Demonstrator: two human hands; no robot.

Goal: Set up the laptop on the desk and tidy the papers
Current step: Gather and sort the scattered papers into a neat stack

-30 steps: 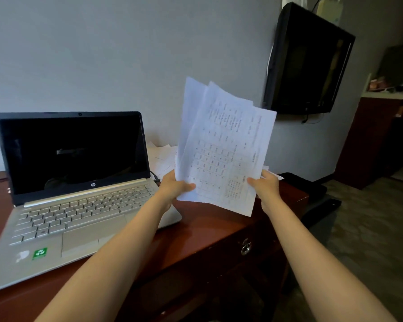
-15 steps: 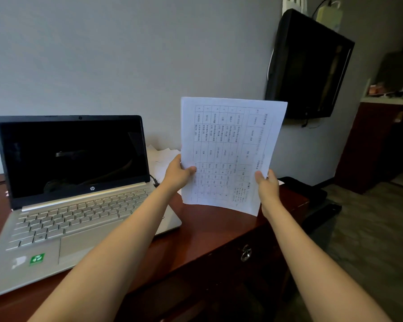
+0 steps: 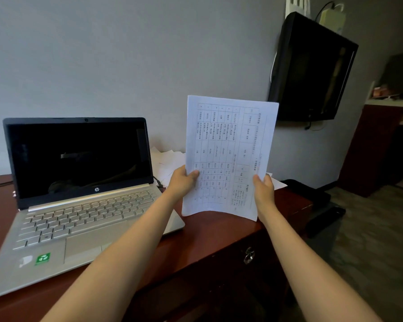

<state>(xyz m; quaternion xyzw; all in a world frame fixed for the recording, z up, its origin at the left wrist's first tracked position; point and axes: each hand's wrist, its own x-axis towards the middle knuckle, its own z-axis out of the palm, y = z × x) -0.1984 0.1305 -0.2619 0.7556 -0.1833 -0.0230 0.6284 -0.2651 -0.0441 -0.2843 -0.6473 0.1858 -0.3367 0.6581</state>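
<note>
Your left hand and right hand pinch the papers upright above the desk.
The open laptop, screen dark, sits just left; what look like loose sheets lie behind, near the wall.

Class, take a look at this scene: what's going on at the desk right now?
A person is holding printed papers upright over the right end of the desk. The left hand holds one side edge and the right hand the other. The laptop sits open on the desk to the left, its screen dark. More loose sheets lie behind it by the wall.
</note>
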